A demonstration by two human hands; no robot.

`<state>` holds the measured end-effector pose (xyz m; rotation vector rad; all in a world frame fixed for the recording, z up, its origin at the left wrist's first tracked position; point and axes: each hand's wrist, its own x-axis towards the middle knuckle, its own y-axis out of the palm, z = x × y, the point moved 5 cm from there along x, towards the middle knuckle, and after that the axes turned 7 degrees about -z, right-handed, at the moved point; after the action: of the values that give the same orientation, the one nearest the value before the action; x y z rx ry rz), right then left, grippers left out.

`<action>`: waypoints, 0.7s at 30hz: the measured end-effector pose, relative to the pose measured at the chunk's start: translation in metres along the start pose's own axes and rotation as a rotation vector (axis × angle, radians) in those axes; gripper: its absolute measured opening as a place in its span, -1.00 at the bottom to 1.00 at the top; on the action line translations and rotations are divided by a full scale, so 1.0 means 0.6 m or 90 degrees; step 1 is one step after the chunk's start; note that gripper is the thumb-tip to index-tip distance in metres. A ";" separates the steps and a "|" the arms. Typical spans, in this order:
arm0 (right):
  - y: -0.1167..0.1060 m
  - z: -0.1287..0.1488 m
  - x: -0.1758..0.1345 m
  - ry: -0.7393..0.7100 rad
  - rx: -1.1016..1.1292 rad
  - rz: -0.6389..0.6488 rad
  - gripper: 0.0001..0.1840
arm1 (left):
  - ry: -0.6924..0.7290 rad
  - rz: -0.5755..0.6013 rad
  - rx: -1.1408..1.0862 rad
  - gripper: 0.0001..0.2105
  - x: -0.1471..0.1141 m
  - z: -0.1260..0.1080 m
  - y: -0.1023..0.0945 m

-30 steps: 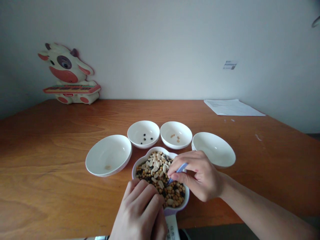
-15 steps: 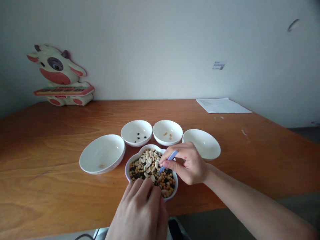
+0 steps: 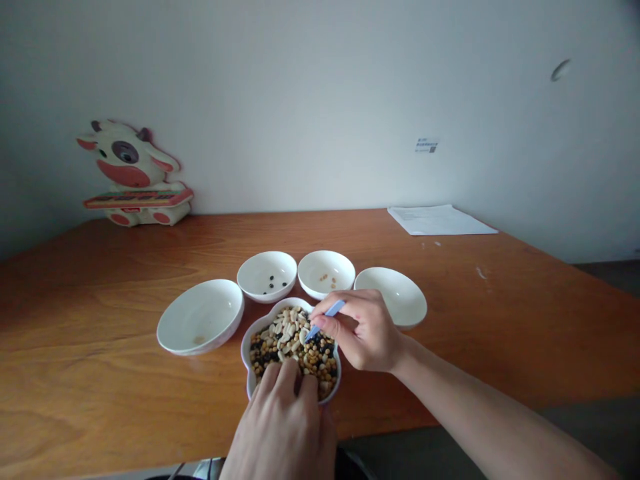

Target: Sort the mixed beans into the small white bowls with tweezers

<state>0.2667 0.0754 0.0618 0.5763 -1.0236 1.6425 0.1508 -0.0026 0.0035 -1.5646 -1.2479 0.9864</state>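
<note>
A pair of light blue tweezers (image 3: 326,319) is pinched between the thumb and fingers of my right hand (image 3: 367,330). Its tips point down into a scalloped white bowl (image 3: 246,360), beside a pale peanut. Peanuts (image 3: 287,328), small yellow beans (image 3: 315,360) and black beans (image 3: 270,355) lie mixed in that bowl. My left hand (image 3: 285,420) is closed over the bowl's near rim, fingertips at the mix; the thumb is hidden. Behind stand a white bowl with several black beans (image 3: 267,277) and a white bowl with several yellowish beans (image 3: 327,275).
A larger white bowl (image 3: 200,313) at the left has a small beige spot or piece at its bottom. Another white bowl (image 3: 395,297) stands at the right, partly behind my right hand. A toy cow with a keyboard (image 3: 135,177) and paper sheets (image 3: 443,220) lie farther back.
The camera view has shifted a little. My right hand has moved the tweezer tips slightly farther from me within the scalloped bowl, towards the peanuts. My left hand stays at the rim.
</note>
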 end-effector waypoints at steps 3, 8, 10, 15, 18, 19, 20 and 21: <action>0.003 -0.003 0.000 0.013 -0.020 0.010 -0.83 | 0.007 -0.046 0.010 -0.72 -0.001 0.001 -0.017; 0.006 -0.007 -0.003 0.024 -0.024 0.018 -0.81 | 0.053 -0.059 0.007 -0.75 -0.010 -0.002 -0.038; 0.005 -0.008 -0.003 0.023 -0.027 0.016 -0.82 | 0.086 -0.086 0.008 -0.74 -0.016 0.004 -0.042; 0.002 -0.011 -0.003 0.022 -0.018 -0.002 -0.83 | 0.264 -0.216 0.087 -0.61 -0.039 0.035 -0.055; 0.002 -0.010 -0.002 0.025 -0.013 -0.012 -0.82 | 0.375 -0.342 0.141 -0.53 -0.053 0.043 -0.067; 0.000 -0.009 0.000 0.026 -0.019 -0.016 -0.81 | 0.392 -0.362 0.154 -0.53 -0.055 0.043 -0.069; -0.004 -0.008 0.001 0.026 -0.030 -0.025 -0.81 | 0.394 -0.367 0.164 -0.55 -0.054 0.042 -0.069; -0.012 -0.007 0.003 0.026 -0.049 -0.039 -0.81 | 0.386 -0.358 0.172 -0.57 -0.052 0.040 -0.068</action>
<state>0.2734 0.0803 0.0638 0.5162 -1.0256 1.5481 0.1112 -0.0253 0.0373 -1.0846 -0.9798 0.2658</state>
